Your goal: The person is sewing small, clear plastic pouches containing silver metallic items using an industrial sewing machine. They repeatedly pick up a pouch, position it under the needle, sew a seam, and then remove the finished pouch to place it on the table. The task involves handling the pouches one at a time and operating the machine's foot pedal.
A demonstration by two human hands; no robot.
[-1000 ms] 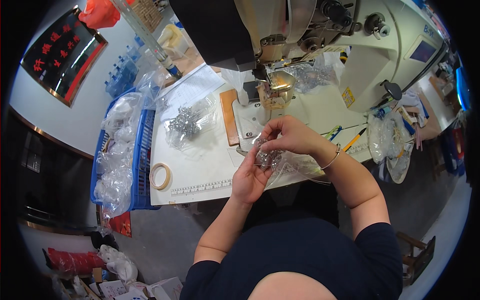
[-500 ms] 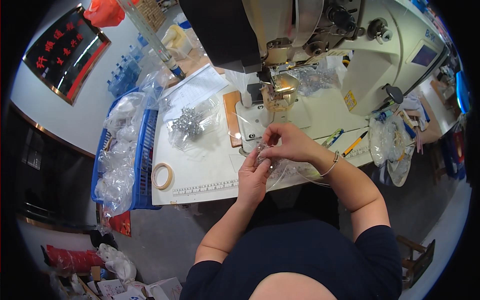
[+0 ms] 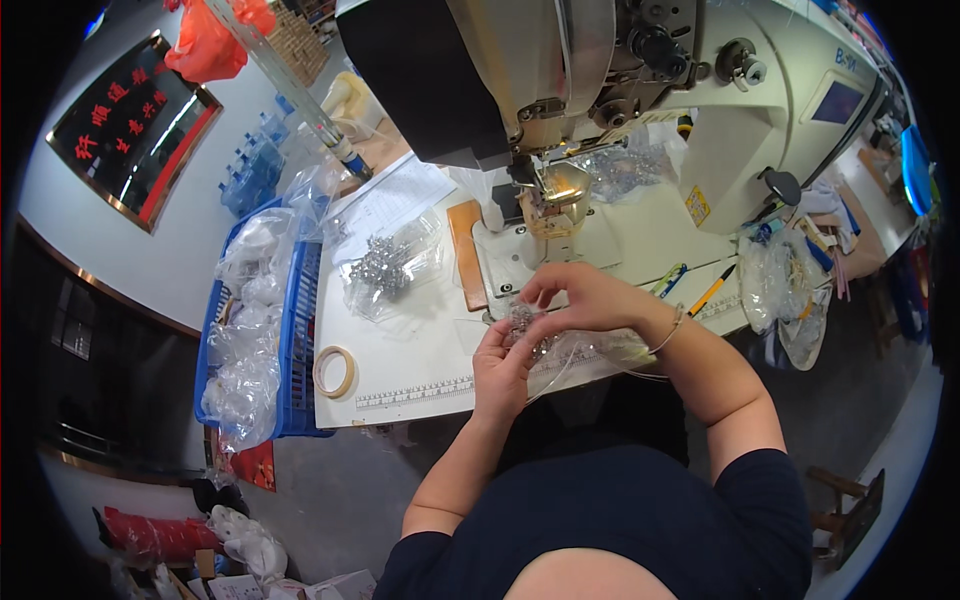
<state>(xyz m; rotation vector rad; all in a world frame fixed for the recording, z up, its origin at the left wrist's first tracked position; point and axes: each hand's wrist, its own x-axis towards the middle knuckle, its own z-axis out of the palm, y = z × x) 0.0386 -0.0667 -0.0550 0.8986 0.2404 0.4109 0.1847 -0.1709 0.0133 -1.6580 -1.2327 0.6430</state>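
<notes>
Left hand pinches a knobbly, silvery bead-like cluster over the white tabletop's front | right hand curled, fingertips there, grip unclear | apparently two-handed fingering; next move calls for light fingertips | beyond: smooth tape ring, crinkled clear bag, sewing machine

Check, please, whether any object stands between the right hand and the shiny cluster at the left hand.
No separate object visibly does: the right hand is right at the shiny cluster, which the left hand holds. Whether thin clear plastic lies between them is too small to tell.
</notes>
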